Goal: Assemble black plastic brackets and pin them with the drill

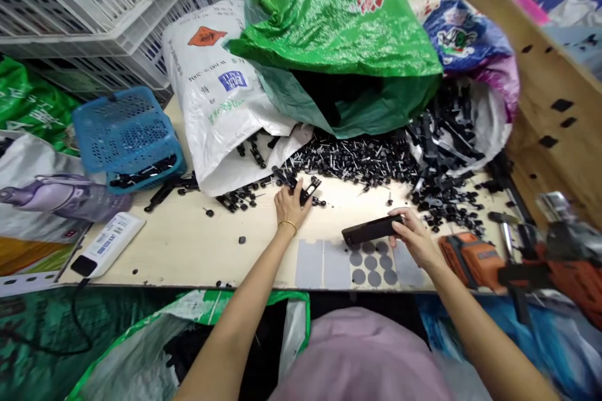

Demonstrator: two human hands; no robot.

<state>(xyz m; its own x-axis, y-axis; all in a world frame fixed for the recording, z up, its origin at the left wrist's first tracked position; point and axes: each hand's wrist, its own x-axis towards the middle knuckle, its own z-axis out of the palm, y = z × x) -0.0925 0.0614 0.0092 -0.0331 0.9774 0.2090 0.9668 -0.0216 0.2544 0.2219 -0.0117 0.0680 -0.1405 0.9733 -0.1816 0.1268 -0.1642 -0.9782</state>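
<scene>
My right hand [414,235] grips one end of a long black rectangular plastic piece [371,230], holding it slightly tilted above the table. My left hand [291,205] reaches to the front of the pile, fingers bent around a small black plastic part [306,193]; the fingers partly hide it. Behind both hands spreads a heap of small black parts with metal pins [357,160]. Round grey stickers [371,262] lie on the table below the long piece, beside grey rectangular sheets [309,263].
A green sack [338,19], a white sack [221,94] and a purple-blue sack [503,69] stand behind the pile. To the left are a blue basket [123,131], a purple bottle [70,197] and a white power strip [113,241]. A red power tool [564,272] lies at the right.
</scene>
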